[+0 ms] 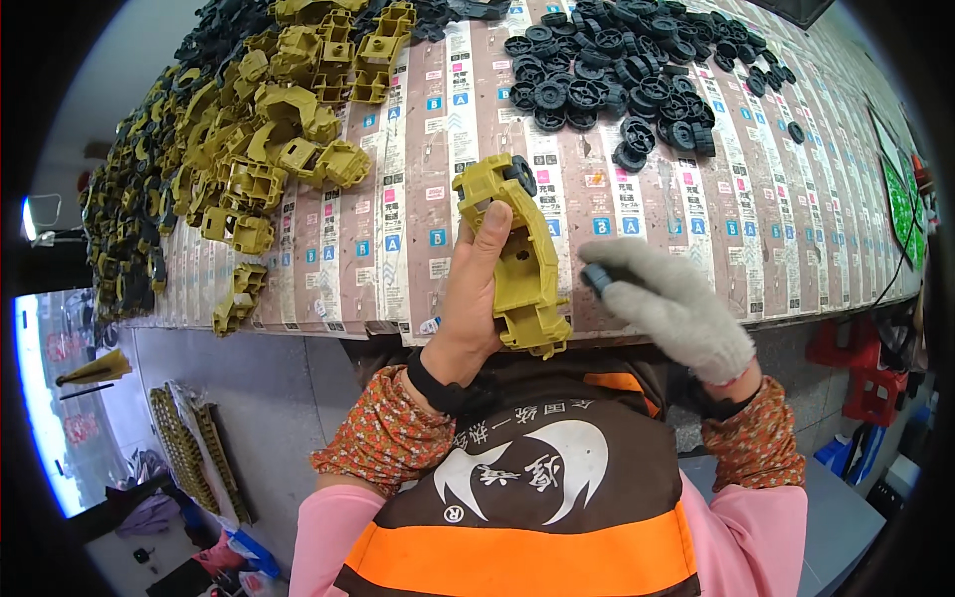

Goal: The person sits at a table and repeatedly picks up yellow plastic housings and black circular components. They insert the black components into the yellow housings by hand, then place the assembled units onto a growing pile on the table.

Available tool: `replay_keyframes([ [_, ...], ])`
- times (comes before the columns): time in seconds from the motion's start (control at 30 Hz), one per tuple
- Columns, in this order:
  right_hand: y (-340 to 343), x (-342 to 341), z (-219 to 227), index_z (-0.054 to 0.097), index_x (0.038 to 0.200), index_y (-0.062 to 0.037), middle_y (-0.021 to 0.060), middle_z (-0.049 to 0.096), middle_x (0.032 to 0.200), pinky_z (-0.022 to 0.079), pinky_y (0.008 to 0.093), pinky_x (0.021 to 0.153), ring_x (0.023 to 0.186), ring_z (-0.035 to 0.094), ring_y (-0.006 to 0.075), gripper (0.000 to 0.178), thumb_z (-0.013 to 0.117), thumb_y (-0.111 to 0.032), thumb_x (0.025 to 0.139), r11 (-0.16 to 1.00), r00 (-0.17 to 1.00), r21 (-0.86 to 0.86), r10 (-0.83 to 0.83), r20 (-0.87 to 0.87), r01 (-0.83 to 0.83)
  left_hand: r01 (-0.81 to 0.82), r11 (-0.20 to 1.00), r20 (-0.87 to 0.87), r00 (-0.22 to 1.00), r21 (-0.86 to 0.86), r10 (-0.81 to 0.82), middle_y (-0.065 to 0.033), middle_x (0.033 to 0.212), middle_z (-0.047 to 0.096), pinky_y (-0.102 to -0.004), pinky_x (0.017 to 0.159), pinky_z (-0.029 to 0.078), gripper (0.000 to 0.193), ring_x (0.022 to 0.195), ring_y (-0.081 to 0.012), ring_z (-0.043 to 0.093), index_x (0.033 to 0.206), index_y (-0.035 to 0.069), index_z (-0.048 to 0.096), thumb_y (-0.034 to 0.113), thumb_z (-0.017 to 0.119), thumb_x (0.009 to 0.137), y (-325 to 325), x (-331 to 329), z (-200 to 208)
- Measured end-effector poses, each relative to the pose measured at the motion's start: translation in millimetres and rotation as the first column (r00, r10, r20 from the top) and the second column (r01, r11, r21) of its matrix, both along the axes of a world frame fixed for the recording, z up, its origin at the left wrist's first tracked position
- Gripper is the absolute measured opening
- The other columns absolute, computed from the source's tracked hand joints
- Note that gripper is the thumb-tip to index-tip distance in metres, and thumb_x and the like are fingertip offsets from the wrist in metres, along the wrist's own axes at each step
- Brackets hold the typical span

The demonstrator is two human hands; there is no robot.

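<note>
In my bare left hand point(466, 289) is a mustard-yellow plastic toy vehicle body point(521, 271), tilted upright with its hollow inside showing. The thumb presses on its upper part and the fingers are mostly hidden behind it. One dark wheel point(521, 175) sits at the body's top right corner. To the right, apart from the body, my right hand point(678, 310) wears a light grey knit glove. Its thumb and fingers pinch a small dark toy wheel point(596, 278), seen nearly edge-on.
Loose yellow vehicle bodies point(284, 124) are heaped at the left of the table point(398, 214), beside a pile of yellow and dark parts point(129, 214). Many black wheels point(607, 75) lie at the far middle and right. A red stool point(863, 368) stands beyond the table's right front edge.
</note>
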State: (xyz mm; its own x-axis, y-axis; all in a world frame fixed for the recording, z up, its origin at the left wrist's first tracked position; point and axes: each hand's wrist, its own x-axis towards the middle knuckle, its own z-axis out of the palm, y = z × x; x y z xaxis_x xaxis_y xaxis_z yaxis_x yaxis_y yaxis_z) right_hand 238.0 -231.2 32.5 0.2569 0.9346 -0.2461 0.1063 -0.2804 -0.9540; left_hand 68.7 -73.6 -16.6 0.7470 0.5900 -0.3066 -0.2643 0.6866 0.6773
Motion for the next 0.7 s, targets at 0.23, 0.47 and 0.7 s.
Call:
replay_keyframes([
  [0.23,5.2,-34.6,-3.4,0.056,0.145,0.0026,0.0126,0.068,0.127,0.056,0.0304,0.093,0.110,0.066,0.0150,0.043,0.061,-0.010,0.104,0.999,0.976,-0.004,-0.047,-0.211,0.048,-0.038,0.984,-0.056,0.997,0.176,0.049,-0.0045,0.106,0.067,-0.0305,0.071,0.062,0.045,0.088,-0.0139,0.070,0.129,0.008,0.056,0.046,0.064,0.106,-1.4,-4.7,3.4],
  [0.47,3.1,-50.5,-7.6,0.058,0.143,0.0030,0.0105,0.071,0.112,0.057,0.0300,0.080,0.089,0.069,0.0134,0.042,0.061,-0.009,0.103,0.983,0.955,-0.053,-0.182,-0.233,0.174,-0.136,0.953,-0.017,0.989,0.269,0.146,-0.0037,0.117,0.063,-0.0315,0.085,0.060,0.050,0.100,-0.0133,0.067,0.139,0.009,0.046,0.031,0.073,0.103,-5.7,-5.8,3.9],
  [0.7,-5.1,-65.6,-4.7,0.057,0.142,0.0031,0.0261,0.070,0.097,0.059,0.0420,0.078,0.086,0.074,0.0364,0.048,0.058,-0.001,0.094,0.990,0.944,0.123,-0.100,0.315,0.064,-0.221,0.866,0.093,0.975,0.449,0.201,-0.0083,0.136,0.058,-0.0369,0.109,0.049,0.073,0.126,-0.0190,0.060,0.153,0.006,0.033,0.008,0.078,0.096,-21.6,-5.1,11.8],
])
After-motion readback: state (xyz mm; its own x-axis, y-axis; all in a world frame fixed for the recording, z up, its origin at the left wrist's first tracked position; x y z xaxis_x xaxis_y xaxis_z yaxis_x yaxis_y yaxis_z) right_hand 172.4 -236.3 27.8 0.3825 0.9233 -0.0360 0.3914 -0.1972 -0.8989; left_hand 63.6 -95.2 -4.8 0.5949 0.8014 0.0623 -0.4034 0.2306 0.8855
